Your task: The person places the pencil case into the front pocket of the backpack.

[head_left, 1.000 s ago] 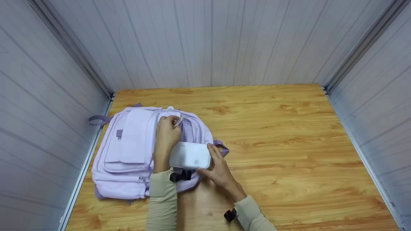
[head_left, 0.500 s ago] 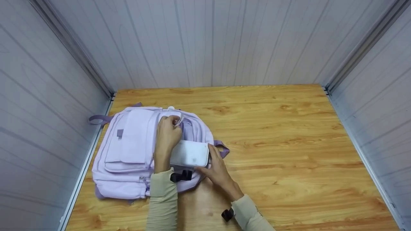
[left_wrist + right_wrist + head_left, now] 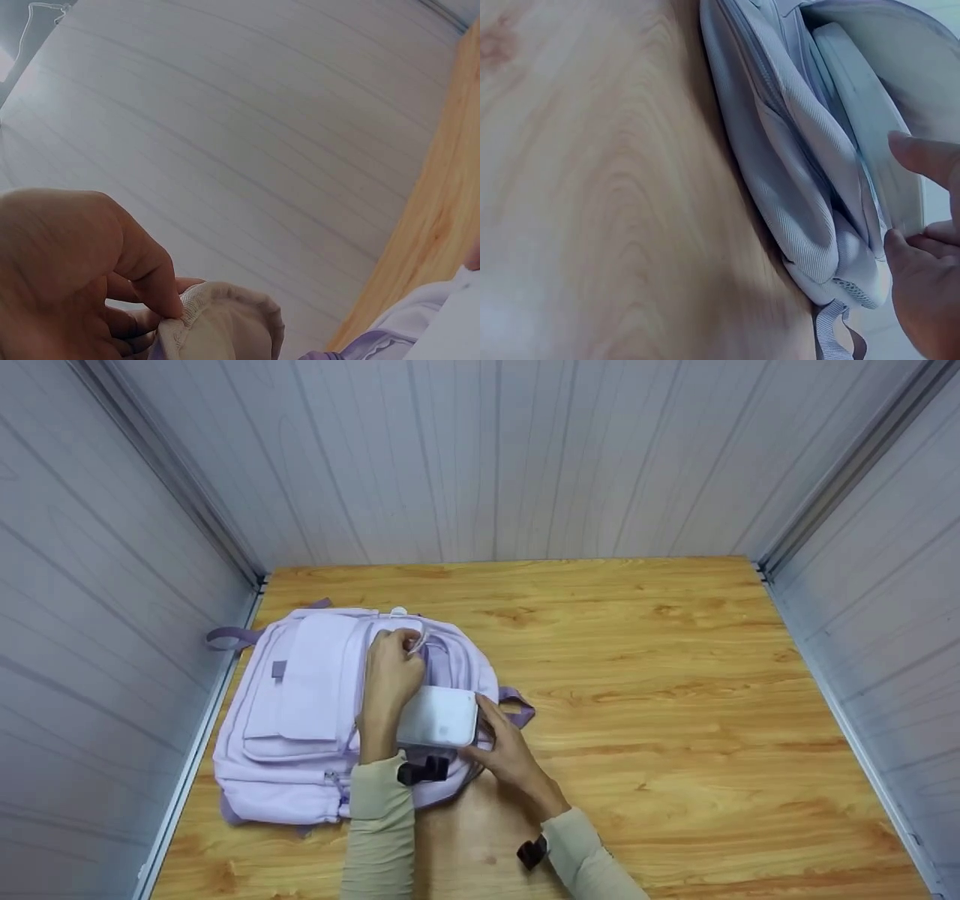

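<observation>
A pale lilac backpack (image 3: 307,682) lies on its back at the table's left, with its front compartment unzipped. My left hand (image 3: 391,671) pinches the rim of the opened fabric flap (image 3: 225,319) between thumb and fingers and holds it up. In my right hand (image 3: 517,754) is a flat white box (image 3: 441,716) with rounded corners, gripped at its right end. Its left part sits inside the opening and is partly hidden behind my left forearm. The right wrist view shows the box slanting in between the flap and the backpack's body, thumb on one face and fingers beneath.
A wooden tabletop (image 3: 675,697) extends to the right of the backpack. Pale panel walls (image 3: 495,457) close in the back and both sides. Purple straps (image 3: 517,705) stick out from the backpack's ends.
My right hand has pushed the white box slightly leftward, further into the backpack. My left hand keeps its hold on the flap and stays in place.
</observation>
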{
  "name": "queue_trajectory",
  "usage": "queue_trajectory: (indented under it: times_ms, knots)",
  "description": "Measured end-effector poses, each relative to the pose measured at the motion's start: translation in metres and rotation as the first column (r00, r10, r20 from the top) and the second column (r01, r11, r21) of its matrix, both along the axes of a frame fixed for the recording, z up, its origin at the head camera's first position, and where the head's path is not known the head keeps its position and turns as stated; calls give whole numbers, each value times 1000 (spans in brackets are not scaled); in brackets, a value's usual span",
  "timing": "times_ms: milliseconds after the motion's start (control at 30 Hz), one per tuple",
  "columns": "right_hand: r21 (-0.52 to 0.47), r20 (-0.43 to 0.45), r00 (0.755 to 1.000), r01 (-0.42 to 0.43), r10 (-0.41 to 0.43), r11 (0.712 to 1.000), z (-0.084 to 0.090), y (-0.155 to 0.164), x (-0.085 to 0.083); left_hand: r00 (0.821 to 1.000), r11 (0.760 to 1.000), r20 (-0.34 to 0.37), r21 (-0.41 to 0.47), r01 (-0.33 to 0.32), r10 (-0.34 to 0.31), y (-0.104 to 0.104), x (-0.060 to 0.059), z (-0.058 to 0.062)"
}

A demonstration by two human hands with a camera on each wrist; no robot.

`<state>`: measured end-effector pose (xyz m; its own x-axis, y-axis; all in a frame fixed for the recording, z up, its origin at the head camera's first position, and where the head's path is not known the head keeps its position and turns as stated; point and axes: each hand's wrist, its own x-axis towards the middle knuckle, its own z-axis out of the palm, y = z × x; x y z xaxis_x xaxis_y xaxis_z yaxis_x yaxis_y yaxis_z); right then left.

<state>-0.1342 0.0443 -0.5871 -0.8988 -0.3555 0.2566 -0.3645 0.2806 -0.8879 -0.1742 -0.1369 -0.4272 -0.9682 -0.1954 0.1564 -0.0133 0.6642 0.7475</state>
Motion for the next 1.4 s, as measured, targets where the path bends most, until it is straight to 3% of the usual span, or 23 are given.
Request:
queue_trajectory:
  times_ms: [200,600,1400]
  knots:
    - [1,-15,999,-46,46,999,4,-8,-8,1000,1000,17,-3,-9,9,0,0,0]
    - [54,-148,988,-34,42,998,7,-38,-16,1000,1000,12,0,4,-4,1,0,0]
    - [56,-150,984,-92,99,994,6,-64,-22,1000,1000,7,3,14,-14,4,1,-1]
